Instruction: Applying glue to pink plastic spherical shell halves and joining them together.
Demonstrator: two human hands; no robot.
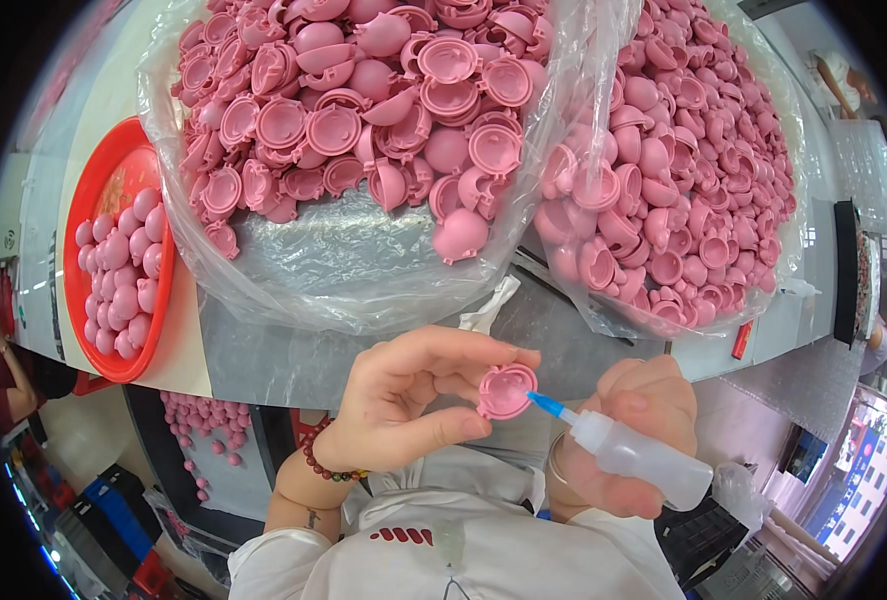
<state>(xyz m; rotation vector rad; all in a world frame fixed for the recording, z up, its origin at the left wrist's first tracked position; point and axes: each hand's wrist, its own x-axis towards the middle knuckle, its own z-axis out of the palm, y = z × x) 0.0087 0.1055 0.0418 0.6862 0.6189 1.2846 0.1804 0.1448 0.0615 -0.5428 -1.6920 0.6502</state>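
Between the thumb and fingers of my left hand [394, 400] is a pink plastic half-shell [507, 391], its hollow side facing up. My right hand [636, 415] is wrapped round a translucent squeeze bottle [644, 462] lying tilted in the grip. The bottle's blue needle tip [546, 404] reaches the right rim of the half-shell. Whether any liquid is coming out is too small to tell. Just beyond my hands, many more pink half-shells [448, 60] lie heaped in a clear plastic bag [334, 310].
A second clear bag of smaller pink shells [704, 170] stands at the right. On the left, a red basin [82, 262] holds closed pink balls [124, 270]. Below the table's left edge, more pink balls [209, 415] lie in a dark-sided box. A red object [743, 340] rests near the right edge.
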